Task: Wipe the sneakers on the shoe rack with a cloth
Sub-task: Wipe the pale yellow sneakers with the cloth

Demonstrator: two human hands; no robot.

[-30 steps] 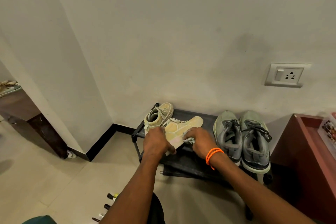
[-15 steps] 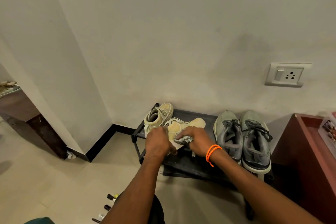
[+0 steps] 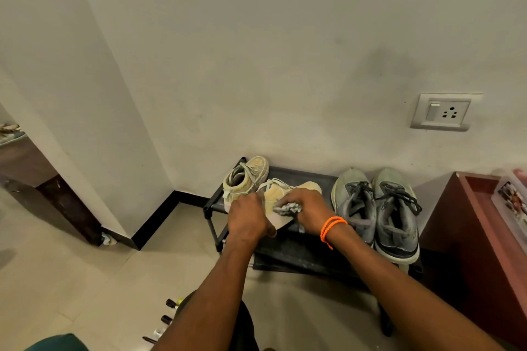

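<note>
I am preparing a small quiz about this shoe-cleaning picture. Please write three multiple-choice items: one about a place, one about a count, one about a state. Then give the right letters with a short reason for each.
1. Where does the grey pair of sneakers stand on the shoe rack?
A. At its left end
B. At its right end
C. On the floor under it

2. How many shoes are on top of the rack?
A. Two
B. Three
C. Four

3. What is the right hand doing?
A. Pressing a crumpled cloth on the tipped beige sneaker
B. Hanging free
C. Tying a lace

Answers:
1 B, the grey pair stands beside the brown cabinet on the right.
2 C, there are two beige and two grey ones.
3 A, the fingers bunch the cloth against the sneaker, while the left hand holds that shoe.
</note>
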